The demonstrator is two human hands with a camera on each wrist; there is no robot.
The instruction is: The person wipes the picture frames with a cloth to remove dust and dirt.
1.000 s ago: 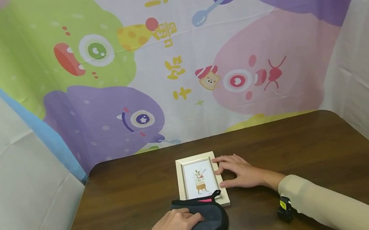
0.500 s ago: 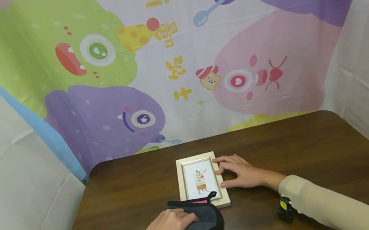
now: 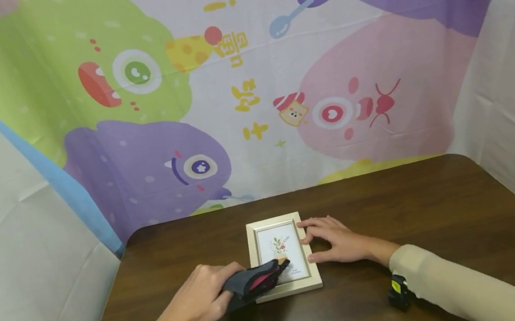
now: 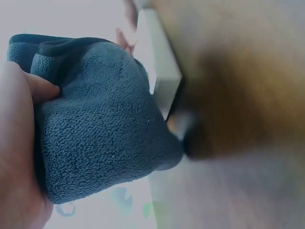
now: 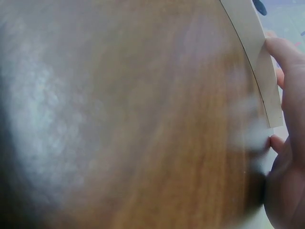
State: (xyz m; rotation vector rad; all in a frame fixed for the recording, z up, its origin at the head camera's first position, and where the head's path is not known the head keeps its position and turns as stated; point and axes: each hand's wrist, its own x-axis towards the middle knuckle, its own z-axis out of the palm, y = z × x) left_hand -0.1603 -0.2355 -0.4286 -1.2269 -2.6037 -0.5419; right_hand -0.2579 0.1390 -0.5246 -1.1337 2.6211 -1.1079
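Note:
A cream picture frame (image 3: 312,259) lies face up on the table, showing a print of a potted plant behind its front. My left hand (image 3: 204,297) grips a folded dark grey cleaning cloth (image 3: 242,285) with black edging and a pink inner side. The cloth overlaps the lower left part of the frame in the head view. Up close in the left wrist view, the cloth (image 4: 105,114) has a fluffy pile, and the thumb presses into its fold. My right hand (image 3: 337,241) rests with spread, slightly bent fingers against the frame's right edge.
The dark wooden table (image 3: 176,253) ends at a printed cartoon curtain (image 3: 259,171) behind. Pale fabric sheets hang at both sides. A small black device (image 3: 399,298) is strapped at the right wrist.
My left hand has moved up and left and turned, lifting the cloth from the frame's bottom edge into a folded shape over its lower left. My right hand and the frame stay put.

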